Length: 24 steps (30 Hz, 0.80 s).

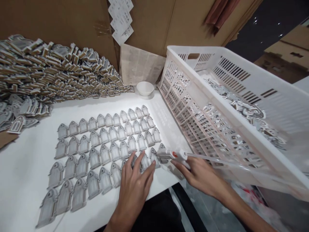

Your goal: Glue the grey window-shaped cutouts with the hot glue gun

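Several rows of grey arch-shaped window cut-outs (103, 145) lie flat on the white table (21, 170). My left hand (135, 185) rests with spread fingers on the cut-outs at the near right end of the rows. My right hand (201, 175) grips a glue gun (172, 155) with a clear glue stick (217, 160) trailing behind it. The gun's tip points left at the last cut-out (154, 157) beside my left fingertips.
A big heap of stacked cut-outs (53, 69) fills the back left. A white slotted crate (231, 109) holding more pieces stands tilted at the right. A small white bowl (145, 88) sits by a newspaper sheet (141, 64). Cardboard walls stand behind.
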Each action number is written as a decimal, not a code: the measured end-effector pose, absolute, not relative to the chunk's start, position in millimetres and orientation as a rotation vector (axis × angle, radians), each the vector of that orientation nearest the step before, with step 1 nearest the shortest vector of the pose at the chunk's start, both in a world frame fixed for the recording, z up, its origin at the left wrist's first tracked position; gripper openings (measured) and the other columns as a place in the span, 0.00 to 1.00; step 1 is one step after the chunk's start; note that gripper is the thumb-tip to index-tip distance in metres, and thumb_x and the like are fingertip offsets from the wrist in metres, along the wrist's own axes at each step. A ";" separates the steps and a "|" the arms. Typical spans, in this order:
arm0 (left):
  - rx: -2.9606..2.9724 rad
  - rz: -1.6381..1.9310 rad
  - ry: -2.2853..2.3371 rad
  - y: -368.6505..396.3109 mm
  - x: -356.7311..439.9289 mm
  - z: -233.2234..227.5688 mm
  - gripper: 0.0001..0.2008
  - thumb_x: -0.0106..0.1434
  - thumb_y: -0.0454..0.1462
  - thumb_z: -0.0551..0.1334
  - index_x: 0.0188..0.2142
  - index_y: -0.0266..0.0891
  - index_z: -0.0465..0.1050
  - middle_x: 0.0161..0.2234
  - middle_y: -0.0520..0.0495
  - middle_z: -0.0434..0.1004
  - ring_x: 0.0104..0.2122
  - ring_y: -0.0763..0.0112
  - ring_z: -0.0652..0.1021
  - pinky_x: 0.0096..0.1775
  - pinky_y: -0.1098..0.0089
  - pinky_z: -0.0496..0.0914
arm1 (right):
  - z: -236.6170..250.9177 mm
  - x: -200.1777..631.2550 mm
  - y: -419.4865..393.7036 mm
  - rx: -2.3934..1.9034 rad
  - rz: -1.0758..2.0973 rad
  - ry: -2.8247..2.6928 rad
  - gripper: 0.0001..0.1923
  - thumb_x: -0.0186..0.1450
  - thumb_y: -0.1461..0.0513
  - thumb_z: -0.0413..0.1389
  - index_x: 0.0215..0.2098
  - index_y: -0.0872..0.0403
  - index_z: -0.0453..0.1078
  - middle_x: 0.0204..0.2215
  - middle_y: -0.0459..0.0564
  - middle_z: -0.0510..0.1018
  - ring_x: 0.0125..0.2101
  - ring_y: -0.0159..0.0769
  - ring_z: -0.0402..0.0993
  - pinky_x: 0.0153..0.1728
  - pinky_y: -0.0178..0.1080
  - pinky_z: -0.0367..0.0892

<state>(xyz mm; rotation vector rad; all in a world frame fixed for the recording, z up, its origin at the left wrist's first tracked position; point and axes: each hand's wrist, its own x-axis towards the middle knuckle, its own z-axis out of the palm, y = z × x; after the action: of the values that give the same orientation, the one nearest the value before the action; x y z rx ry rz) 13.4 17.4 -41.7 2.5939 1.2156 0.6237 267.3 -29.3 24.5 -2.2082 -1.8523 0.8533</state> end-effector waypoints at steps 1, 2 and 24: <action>2.593 0.622 1.222 17.3 13.7 -41.3 0.18 0.74 0.33 0.65 0.58 0.54 0.82 0.69 0.39 0.72 0.71 0.34 0.65 0.58 0.36 0.74 | 32.2 266.2 -25.6 -2.215 0.850 -1.910 0.31 0.81 0.43 0.43 0.35 0.52 0.78 0.29 0.53 0.82 0.34 0.47 0.83 0.33 0.40 0.65; 2.594 0.617 1.228 17.1 14.0 -40.7 0.18 0.74 0.33 0.65 0.58 0.54 0.82 0.69 0.39 0.73 0.71 0.34 0.65 0.58 0.36 0.74 | 40.3 264.7 -21.6 -2.222 0.835 -1.970 0.31 0.81 0.44 0.43 0.36 0.52 0.79 0.28 0.52 0.82 0.32 0.46 0.82 0.31 0.39 0.63; 2.571 0.662 1.239 21.4 15.1 -36.0 0.15 0.73 0.37 0.68 0.57 0.53 0.84 0.68 0.36 0.71 0.69 0.30 0.65 0.56 0.34 0.74 | 44.6 274.0 -50.5 -2.319 1.063 -1.549 0.34 0.74 0.33 0.49 0.30 0.50 0.70 0.29 0.46 0.76 0.34 0.44 0.78 0.36 0.40 0.69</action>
<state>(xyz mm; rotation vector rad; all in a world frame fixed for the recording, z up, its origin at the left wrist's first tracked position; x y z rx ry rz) 15.1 21.4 -36.0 2.5706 1.2387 0.6625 274.0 -50.5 44.6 -2.3193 -1.5485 1.0634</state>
